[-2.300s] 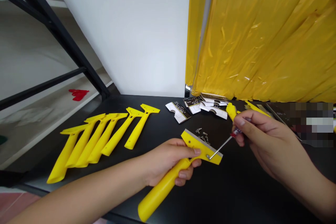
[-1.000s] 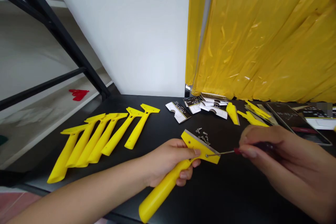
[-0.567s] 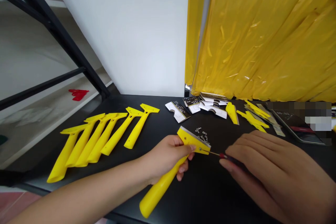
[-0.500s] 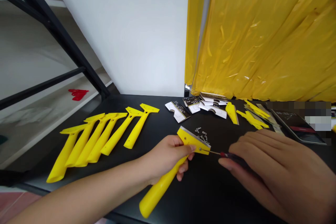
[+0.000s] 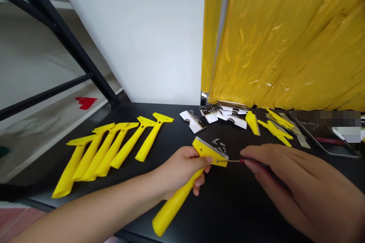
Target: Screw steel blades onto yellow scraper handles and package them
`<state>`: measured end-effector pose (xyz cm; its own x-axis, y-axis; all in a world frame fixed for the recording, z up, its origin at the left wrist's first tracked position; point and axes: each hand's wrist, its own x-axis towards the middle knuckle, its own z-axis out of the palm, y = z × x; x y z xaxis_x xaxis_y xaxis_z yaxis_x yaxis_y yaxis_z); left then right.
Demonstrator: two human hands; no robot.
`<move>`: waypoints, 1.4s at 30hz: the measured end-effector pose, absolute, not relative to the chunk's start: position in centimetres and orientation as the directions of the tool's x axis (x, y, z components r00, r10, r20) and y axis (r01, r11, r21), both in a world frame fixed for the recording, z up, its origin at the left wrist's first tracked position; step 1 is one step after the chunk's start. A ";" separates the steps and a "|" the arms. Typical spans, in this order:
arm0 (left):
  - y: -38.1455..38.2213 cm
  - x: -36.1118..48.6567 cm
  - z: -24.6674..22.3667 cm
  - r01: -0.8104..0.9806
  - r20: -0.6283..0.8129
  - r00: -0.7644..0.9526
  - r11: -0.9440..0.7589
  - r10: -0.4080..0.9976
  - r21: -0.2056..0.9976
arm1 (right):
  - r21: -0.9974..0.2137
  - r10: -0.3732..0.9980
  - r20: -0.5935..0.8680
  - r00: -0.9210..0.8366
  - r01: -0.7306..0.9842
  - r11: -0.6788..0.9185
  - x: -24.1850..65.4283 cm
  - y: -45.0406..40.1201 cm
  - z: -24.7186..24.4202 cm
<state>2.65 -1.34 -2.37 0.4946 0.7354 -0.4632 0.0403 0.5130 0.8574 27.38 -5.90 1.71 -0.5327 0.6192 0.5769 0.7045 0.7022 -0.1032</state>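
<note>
My left hand (image 5: 185, 169) is closed around the neck of a yellow scraper (image 5: 173, 207), its thumb pressed on the head. A metal blade edge shows along the top of that head. In my right hand (image 5: 302, 182) is a screwdriver (image 5: 229, 161) with a dark red handle, mostly hidden by the fingers. The screwdriver's tip touches a screw (image 5: 217, 161) near the right end of the scraper head. Just behind the head, small screws and nuts (image 5: 221, 146) lie scattered on the black table (image 5: 228, 205).
Several yellow scraper handles (image 5: 128, 144) lie in a row at left. Printed cards (image 5: 194, 120) are piled at the back. Loose yellow head pieces (image 5: 275, 133) and a black package (image 5: 322, 134) lie at right. A black metal frame (image 5: 76, 57) stands at left; yellow-wrapped goods (image 5: 285, 38) rise behind.
My right hand has turned around the screwdriver, fingers now more extended, and the screwdriver shaft lies more level. My left hand and the scraper have hardly moved.
</note>
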 end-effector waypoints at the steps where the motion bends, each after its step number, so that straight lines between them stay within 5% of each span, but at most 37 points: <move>1: -1.3 2.6 -2.4 0.041 -0.462 0.495 0.512 0.736 0.858 | -0.090 0.615 0.583 -0.530 0.711 0.698 27.3 -5.8 1.6; 13: -1.3 2.4 -2.8 0.021 -0.429 0.479 0.479 0.766 0.878 | 0.035 0.644 0.509 -0.571 0.761 0.648 27.0 -5.7 1.6; 42: -1.2 2.4 -2.8 0.046 -0.433 0.455 0.465 0.778 0.884 | 0.062 0.635 0.522 -0.570 0.768 0.638 26.7 -5.4 2.1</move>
<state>2.44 -1.17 -2.79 0.4554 0.7779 -0.4329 0.0456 0.4652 0.8840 26.70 -5.41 2.09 -0.5696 0.6350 0.5219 0.7677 0.6379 0.0618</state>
